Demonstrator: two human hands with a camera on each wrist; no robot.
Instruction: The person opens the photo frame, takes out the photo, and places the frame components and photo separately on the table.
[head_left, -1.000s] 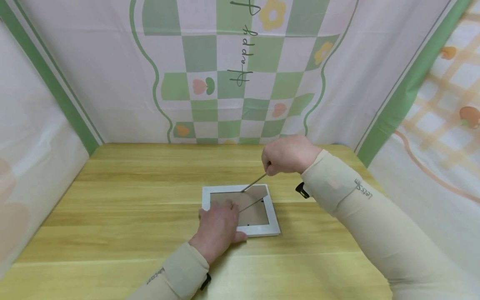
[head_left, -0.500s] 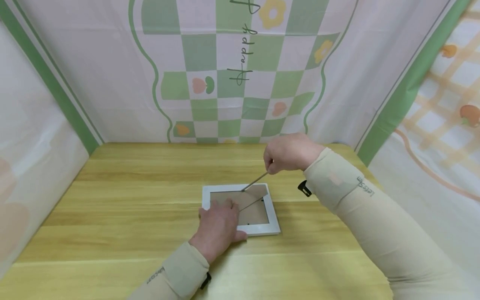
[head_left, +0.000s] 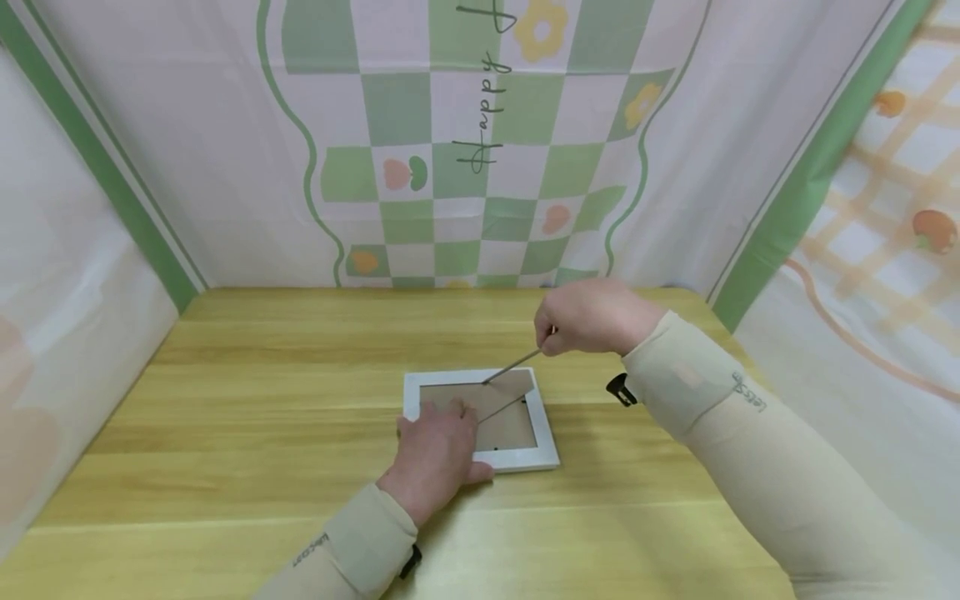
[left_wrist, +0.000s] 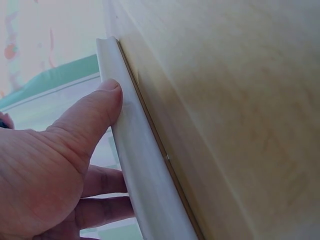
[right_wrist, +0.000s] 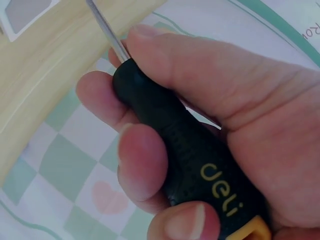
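A white picture frame [head_left: 547, 440] lies on the table, its brown backing board [head_left: 510, 429] facing up. Small dark tabs show at the board's edge, and a thin diagonal line crosses it. My left hand [head_left: 433, 458] holds the frame down, fingers over the board and thumb against the near edge; the left wrist view shows the thumb [left_wrist: 95, 112] on the frame's side [left_wrist: 132, 135]. My right hand [head_left: 588, 317] grips a screwdriver [right_wrist: 170, 130] by its black handle marked "deli", with yellow at the end. Its metal shaft [head_left: 513, 364] slants down to the board's far edge.
The wood-grain table [head_left: 262, 400] extends around the frame on all sides. A white and green checked curtain [head_left: 457, 179] hangs along the back, with more patterned cloth [head_left: 892, 275] at the right and plain white cloth at the left.
My right hand has shifted slightly right, tilting the screwdriver lower while its tip stays at the board's far edge. The left hand and the frame hold the same place.
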